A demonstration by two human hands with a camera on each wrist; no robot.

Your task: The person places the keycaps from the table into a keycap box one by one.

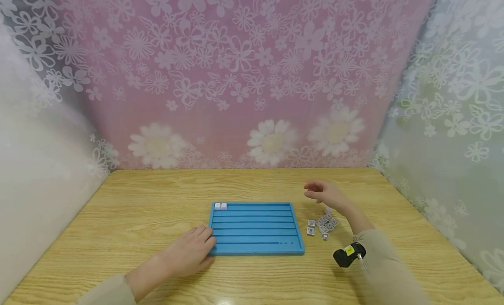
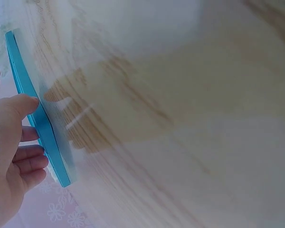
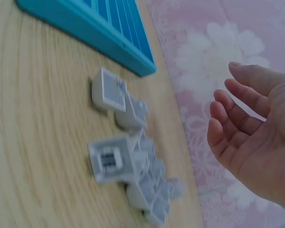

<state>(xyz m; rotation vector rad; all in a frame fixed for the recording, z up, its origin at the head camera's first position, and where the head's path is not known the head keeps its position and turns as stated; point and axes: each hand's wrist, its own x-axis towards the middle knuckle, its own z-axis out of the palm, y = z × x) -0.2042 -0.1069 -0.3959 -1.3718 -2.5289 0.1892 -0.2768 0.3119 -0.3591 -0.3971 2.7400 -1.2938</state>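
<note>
A blue ridged tray [image 1: 256, 230] lies on the table, with two white keycaps [image 1: 221, 206] side by side in its far left corner. My left hand [image 1: 190, 252] holds the tray's near left corner; in the left wrist view the thumb [image 2: 28, 102] touches the blue edge and the fingers bend against it. Loose keycaps [image 1: 327, 222] lie in a cluster right of the tray, several with hollow undersides up. Above and beyond that cluster is my right hand [image 1: 324, 194], raised off the table. Its fingers [image 3: 218, 128] are loosely bent, and nothing shows between them in the right wrist view.
The wood-grain table [image 1: 157, 191] runs back to a pink flowered backdrop [image 1: 236, 77], with pale flowered sheets at both sides. A black camera mount [image 1: 348, 254] sits by the right sleeve.
</note>
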